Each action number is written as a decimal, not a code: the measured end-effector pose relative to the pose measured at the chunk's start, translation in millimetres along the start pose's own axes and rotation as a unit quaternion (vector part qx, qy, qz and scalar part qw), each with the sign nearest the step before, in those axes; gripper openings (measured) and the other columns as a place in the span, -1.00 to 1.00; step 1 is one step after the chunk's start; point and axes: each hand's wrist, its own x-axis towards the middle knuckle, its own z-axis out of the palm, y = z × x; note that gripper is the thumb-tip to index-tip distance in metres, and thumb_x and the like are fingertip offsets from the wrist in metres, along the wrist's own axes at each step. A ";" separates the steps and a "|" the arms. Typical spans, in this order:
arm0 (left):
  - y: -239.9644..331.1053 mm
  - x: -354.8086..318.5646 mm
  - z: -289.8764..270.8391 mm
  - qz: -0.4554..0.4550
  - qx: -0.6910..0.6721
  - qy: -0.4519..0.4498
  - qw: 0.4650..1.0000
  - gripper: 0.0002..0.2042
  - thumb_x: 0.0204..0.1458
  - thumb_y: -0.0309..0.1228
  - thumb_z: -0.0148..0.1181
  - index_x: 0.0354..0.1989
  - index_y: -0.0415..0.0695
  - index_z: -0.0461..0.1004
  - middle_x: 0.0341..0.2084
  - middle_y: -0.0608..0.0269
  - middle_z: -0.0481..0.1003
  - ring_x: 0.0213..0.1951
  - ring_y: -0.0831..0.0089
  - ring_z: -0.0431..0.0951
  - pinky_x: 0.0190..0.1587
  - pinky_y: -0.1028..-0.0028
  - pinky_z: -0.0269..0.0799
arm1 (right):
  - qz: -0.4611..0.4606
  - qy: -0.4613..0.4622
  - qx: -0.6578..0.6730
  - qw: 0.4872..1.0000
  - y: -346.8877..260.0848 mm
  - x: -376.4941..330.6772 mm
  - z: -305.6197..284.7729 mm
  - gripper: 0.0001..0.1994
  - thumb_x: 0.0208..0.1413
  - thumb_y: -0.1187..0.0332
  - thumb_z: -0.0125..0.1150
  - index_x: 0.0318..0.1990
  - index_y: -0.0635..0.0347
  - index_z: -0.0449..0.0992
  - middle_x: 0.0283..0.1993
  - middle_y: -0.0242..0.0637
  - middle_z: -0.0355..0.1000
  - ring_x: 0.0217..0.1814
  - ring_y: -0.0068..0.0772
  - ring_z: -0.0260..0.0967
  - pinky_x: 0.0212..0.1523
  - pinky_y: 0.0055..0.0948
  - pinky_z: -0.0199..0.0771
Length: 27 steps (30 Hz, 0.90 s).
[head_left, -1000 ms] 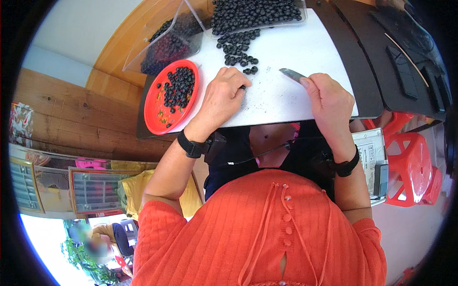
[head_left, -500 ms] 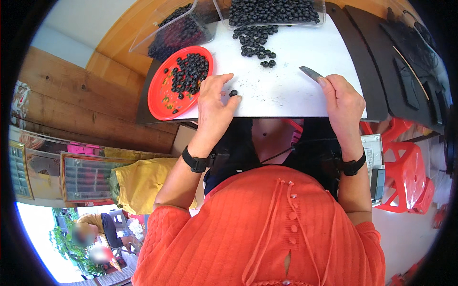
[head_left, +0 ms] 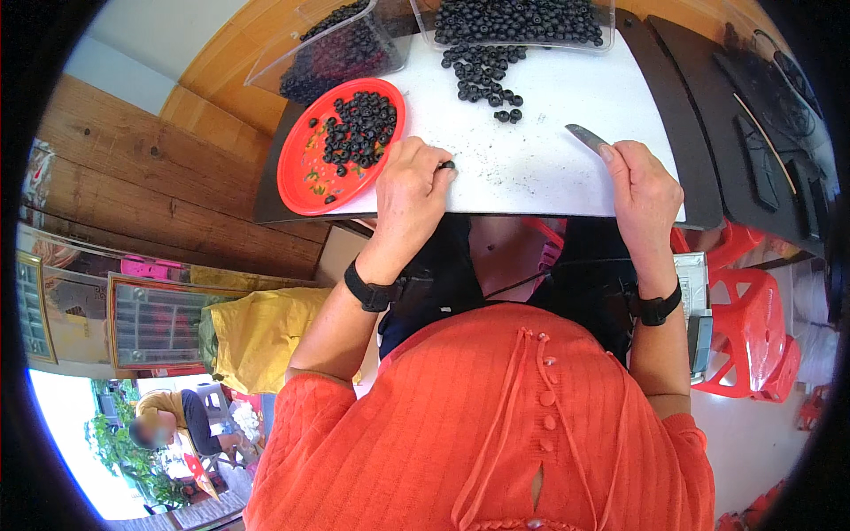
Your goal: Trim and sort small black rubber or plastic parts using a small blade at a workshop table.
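Near the front edge of a white board [head_left: 549,88], my left hand [head_left: 409,190] is closed, its thumb and forefinger pinching one black bead [head_left: 448,165]. A short knife [head_left: 584,136] with a dark, pointed blade sits in my right hand [head_left: 646,190]; the blade points up and left above the board, and its handle is hidden by my fingers. Left of my left hand lies a red plate [head_left: 289,173] holding many black beads [head_left: 359,128]. More loose black beads [head_left: 482,71] trail over the far part of the board. Dark specks are scattered between my hands.
At the back, a clear plastic box [head_left: 609,35] full of black beads adjoins the loose ones. Another clear box [head_left: 385,57] stands behind the plate. Red stools [head_left: 753,319] are at the right, a yellow bag [head_left: 266,341] at the left. A person [head_left: 190,420] sits far off at lower left.
My left thumb and forefinger have closed on the bead that lay between them on the board. My right hand keeps the knife nearly where it was.
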 end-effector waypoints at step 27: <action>2.8 16.5 7.8 0.029 -0.025 -0.051 0.998 -0.81 -0.05 -0.56 0.27 -0.23 -0.25 0.54 -0.40 0.09 0.41 -0.21 0.13 0.45 -0.17 0.26 0.37 | -0.033 0.003 -0.038 0.999 -0.5 -0.1 -1.0 -0.75 0.25 0.19 0.15 -0.38 0.16 0.49 -0.47 -0.25 0.46 -0.47 -0.22 0.44 -0.45 -0.29 0.40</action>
